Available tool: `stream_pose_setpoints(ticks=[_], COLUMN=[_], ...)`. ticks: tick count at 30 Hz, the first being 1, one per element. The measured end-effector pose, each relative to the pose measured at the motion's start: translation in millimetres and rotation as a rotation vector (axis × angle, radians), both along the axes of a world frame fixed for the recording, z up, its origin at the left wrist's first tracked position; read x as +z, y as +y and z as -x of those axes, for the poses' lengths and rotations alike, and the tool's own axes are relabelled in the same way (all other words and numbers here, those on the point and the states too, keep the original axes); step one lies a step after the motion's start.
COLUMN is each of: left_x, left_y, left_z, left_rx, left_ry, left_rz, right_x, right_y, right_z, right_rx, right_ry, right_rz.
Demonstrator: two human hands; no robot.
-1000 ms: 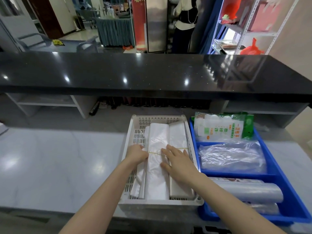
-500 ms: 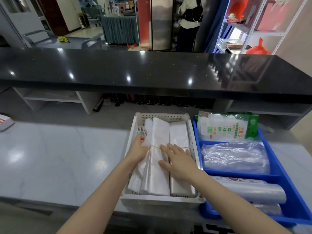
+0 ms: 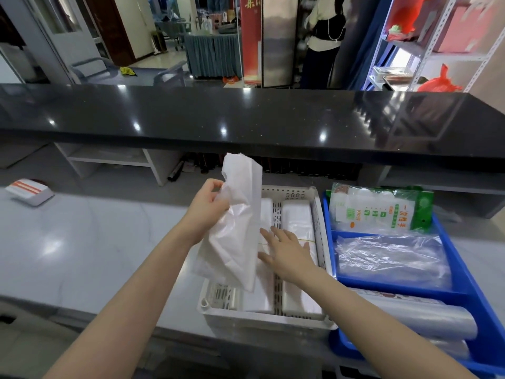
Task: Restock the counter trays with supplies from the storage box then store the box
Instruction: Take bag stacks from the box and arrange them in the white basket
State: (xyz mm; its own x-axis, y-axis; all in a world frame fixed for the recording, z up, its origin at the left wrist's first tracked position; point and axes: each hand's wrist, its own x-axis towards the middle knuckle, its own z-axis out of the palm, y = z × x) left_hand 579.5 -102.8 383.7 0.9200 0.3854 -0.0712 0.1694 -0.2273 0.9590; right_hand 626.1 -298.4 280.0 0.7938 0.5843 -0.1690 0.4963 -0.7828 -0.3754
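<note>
A white perforated tray (image 3: pixel 318 214) sits on the grey counter and holds flat stacks of white plastic bags (image 3: pixel 297 222). My left hand (image 3: pixel 209 202) grips a bundle of white plastic bags (image 3: pixel 240 225) by its upper part and holds it lifted and tilted above the tray's left side. My right hand (image 3: pixel 287 248) lies flat, fingers spread, on the bag stack in the tray, which has a thin rubber band across it. To the right stands a blue divided tray (image 3: pixel 330 242) with a green-and-white glove packet (image 3: pixel 382 207), clear plastic bags (image 3: pixel 390 257) and clear film rolls (image 3: pixel 426 315).
A raised black countertop (image 3: pixel 246 119) runs across behind the trays, with open shelves below it. A small white box with orange stripes (image 3: pixel 30 191) lies far left on the grey counter (image 3: pixel 95 242). A person stands beyond the counter beside a metal shelf rack (image 3: pixel 426 47).
My left hand has taken hold of a bag bundle and lifted it up out of the white tray's left side. My right hand stays pressed on the remaining stack.
</note>
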Motion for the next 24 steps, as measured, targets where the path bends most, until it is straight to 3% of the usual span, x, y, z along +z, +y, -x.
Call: stream_pose_setpoints(ticks=[5,8,10,13,15,18,21,24], left_x=[-18,-49,-73,-95,-100,-106,-108,-107], left_y=[-14,-32,-44,-54,-57,-61,-60,-54], left_z=[-4,-8,-8,-6,-4,-7,-9,-8], left_rx=[0.04,0.043,-0.028,-0.108,-0.141,-0.23,-0.279,-0.211], left_ry=[0.026,0.193,0.317,0.341,0.343,0.345,0.312,0.16], left_rz=[0.255,0.303,0.156,-0.373,-0.601,-0.731,-0.742,-0.726], right_x=[7,8,8,5,3,2,1,0], right_y=[-25,-39,-44,-43,-42,-42,-44,-43], right_z=[-9,-12,-11,-8,-5,0,6,9], right_rx=[-0.102,-0.126,-0.089,-0.038,-0.025,-0.03,-0.053,-0.073], right_ry=[-0.063,-0.01,0.004,0.015,0.024,0.005,-0.073,-0.15], right_rz=[-0.105,-0.228,-0.218,-0.138,-0.099,-0.032,0.013,0.037])
